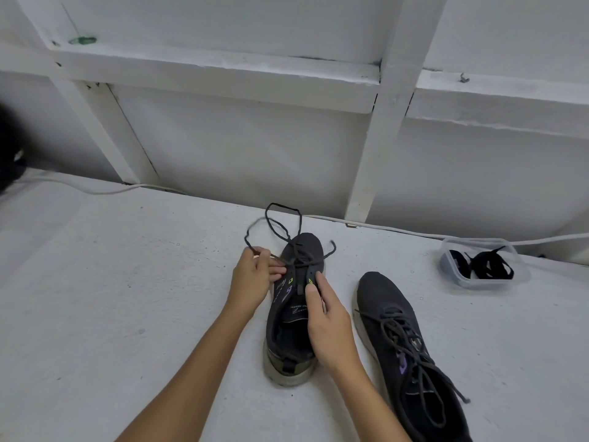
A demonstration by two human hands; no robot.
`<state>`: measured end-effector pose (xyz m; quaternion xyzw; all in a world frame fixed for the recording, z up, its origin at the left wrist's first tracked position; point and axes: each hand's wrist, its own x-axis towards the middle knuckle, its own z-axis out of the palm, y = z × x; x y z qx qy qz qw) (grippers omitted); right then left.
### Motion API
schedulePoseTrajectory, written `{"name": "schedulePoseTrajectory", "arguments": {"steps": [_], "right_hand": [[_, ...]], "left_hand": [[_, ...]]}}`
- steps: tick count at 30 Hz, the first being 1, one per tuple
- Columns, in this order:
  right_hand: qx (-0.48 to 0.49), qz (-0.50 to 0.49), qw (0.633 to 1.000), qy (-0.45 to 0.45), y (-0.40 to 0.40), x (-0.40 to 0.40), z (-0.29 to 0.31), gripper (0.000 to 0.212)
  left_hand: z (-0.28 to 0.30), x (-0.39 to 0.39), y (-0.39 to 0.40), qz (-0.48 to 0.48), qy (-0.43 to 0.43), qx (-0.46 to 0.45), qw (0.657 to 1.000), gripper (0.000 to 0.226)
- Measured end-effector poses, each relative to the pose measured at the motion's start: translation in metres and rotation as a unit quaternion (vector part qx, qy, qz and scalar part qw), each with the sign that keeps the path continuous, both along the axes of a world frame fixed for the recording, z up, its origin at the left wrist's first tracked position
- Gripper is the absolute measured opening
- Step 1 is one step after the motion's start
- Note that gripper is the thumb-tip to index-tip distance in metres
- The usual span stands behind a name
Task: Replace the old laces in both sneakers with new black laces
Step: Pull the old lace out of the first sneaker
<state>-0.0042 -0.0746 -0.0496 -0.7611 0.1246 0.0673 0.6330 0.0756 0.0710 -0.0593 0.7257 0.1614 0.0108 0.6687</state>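
Note:
A dark grey sneaker (306, 247) stands toe away from me in the middle of the white surface. Its old dark lace (280, 224) is mostly pulled out and loops loosely past the toe. My left hand (251, 275) pinches that lace at the shoe's left eyelets. My right hand (325, 317) grips the shoe's right side near the tongue. A second dark sneaker (382, 298) lies to the right, still laced with its own lace (411, 342). New black laces (487, 266) sit in a clear plastic container (446, 266) at the far right.
A white wall with painted wooden framing (376, 148) rises just behind the surface. A white cable (398, 230) runs along the back edge. A dark blurred object (9, 161) sits at the far left edge.

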Motion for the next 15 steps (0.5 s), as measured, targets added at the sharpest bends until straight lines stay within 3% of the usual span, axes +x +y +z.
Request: {"name": "schedulePoseTrajectory", "arguments": {"steps": [4, 7, 8, 10, 12, 15], "right_hand": [[0.002, 0.007, 1.000, 0.001, -0.001, 0.000, 0.001, 0.053], [-0.005, 0.017, 1.000, 0.000, -0.002, 0.000, 0.001, 0.053], [-0.005, 0.017, 1.000, 0.000, -0.002, 0.000, 0.000, 0.054], [0.000, 0.015, 1.000, 0.001, -0.002, 0.000, 0.001, 0.054], [0.002, 0.014, 1.000, 0.001, -0.002, 0.000, 0.001, 0.053], [0.003, 0.013, 1.000, 0.000, -0.002, 0.000, 0.001, 0.053]], "left_hand": [[-0.002, -0.005, 0.009, -0.155, -0.016, 0.088, 0.984, 0.016], [0.000, -0.001, 0.007, -0.137, -0.045, 0.177, 0.974, 0.010], [0.002, 0.000, 0.004, -0.103, -0.043, 0.166, 0.980, 0.011], [0.004, 0.002, -0.004, -0.008, -0.008, 0.035, 0.999, 0.017], [0.004, 0.000, -0.006, 0.018, 0.012, -0.042, 0.999, 0.017], [-0.001, -0.006, 0.003, -0.120, -0.009, 0.071, 0.990, 0.012]]}}
